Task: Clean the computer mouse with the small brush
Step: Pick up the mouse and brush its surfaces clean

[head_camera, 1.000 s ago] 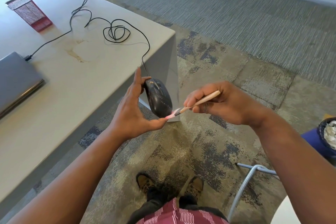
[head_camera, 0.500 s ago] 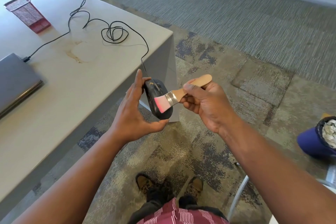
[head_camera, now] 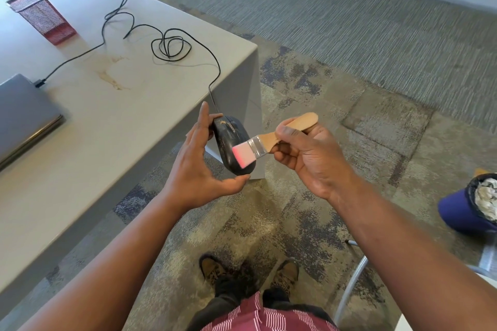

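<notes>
A black wired computer mouse [head_camera: 228, 137], scuffed on top, is held in the air beside the desk corner. My left hand [head_camera: 197, 169] grips it between the thumb below and the fingers at its far end. My right hand [head_camera: 304, 153] holds a small brush [head_camera: 265, 142] by its wooden handle. The pink bristles lie flat on the mouse's right side. The mouse's black cable [head_camera: 166, 45] runs up over the desk edge, loops on the desk and ends at the laptop.
A grey desk [head_camera: 107, 121] fills the left, with a shut laptop [head_camera: 24, 115] and a red mesh pen holder [head_camera: 43, 16]. A bin [head_camera: 473, 204] with crumpled paper stands at the right. A chair's metal frame [head_camera: 352, 282] is at the lower right, over patterned carpet.
My right hand turned the brush from edge-on at the mouse's near tip to flat against its right side. Since half a second ago the bristles slid slightly down the mouse.
</notes>
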